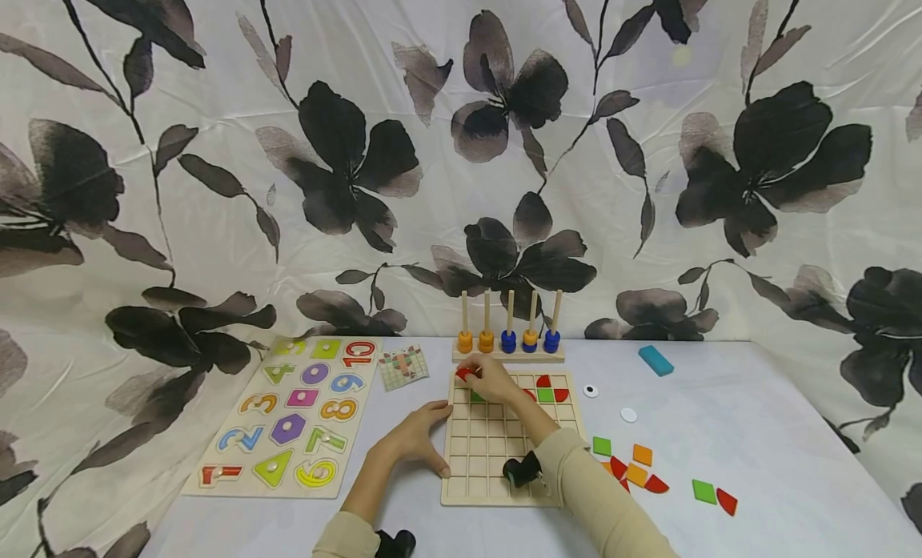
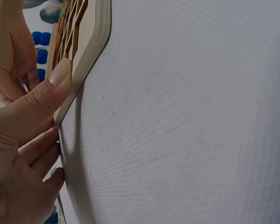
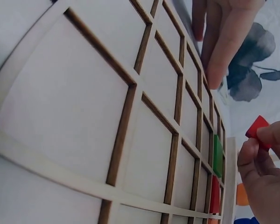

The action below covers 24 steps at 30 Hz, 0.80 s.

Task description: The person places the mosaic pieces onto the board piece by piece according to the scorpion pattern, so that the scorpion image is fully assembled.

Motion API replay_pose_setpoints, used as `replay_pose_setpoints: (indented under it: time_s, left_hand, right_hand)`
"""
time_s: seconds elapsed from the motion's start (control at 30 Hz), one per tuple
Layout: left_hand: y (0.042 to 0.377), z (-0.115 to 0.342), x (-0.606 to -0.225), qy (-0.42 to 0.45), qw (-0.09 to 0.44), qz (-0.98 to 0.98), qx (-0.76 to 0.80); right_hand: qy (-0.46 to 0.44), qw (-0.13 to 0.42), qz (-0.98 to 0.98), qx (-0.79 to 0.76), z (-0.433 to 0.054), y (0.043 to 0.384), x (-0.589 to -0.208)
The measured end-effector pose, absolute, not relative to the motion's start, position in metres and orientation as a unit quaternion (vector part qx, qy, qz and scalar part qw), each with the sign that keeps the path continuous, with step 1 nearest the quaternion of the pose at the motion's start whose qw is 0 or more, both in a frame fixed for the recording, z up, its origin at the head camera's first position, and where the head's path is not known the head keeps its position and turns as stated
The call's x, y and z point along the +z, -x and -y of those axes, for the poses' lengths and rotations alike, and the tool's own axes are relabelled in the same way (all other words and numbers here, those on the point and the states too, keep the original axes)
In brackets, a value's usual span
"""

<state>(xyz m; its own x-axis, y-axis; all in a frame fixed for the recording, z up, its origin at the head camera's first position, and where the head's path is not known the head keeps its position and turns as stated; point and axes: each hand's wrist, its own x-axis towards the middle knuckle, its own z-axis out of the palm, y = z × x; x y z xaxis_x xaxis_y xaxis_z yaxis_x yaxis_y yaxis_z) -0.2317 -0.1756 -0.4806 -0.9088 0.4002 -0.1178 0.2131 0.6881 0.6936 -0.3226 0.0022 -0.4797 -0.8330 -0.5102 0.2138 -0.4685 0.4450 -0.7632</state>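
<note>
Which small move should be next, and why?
Probably lower the red wedge-shaped piece into an empty cell of the pale wooden grid board: the right hand pinches it clear of the cells, and the left hand touches the board's left edge.

Head: set back, looks forward-down over counter to cloth. Left wrist: close, low by grid edge, mostly counter. Right wrist: close, across grid toward cloth. Wrist views share grid.
</note>
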Motion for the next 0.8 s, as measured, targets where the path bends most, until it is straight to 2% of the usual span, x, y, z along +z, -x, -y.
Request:
replay_pose_setpoints:
  time_s: [0.2, 0.37, 0.8]
  left_hand:
    - [0.2323, 0.1758, -0.4817, -0.168, 0.132, -0.908, 0.36]
    - [0.2327, 0.1761, -0.4828, -0.167, 0.132, -0.909, 0.358]
    - [0.2327, 0.177, -0.4827, -0.171, 0.131, -0.908, 0.36]
  right_hand:
    - [0.256, 0.024, -0.835, -0.486, -0.0034, 0.3226, -0.4809]
    - [0.242, 0.046, -0.812, -0.529, -0.005, 0.324, -0.4809]
    - [0.244, 0.047, -0.816, -0.522, -0.0032, 0.3273, -0.4818]
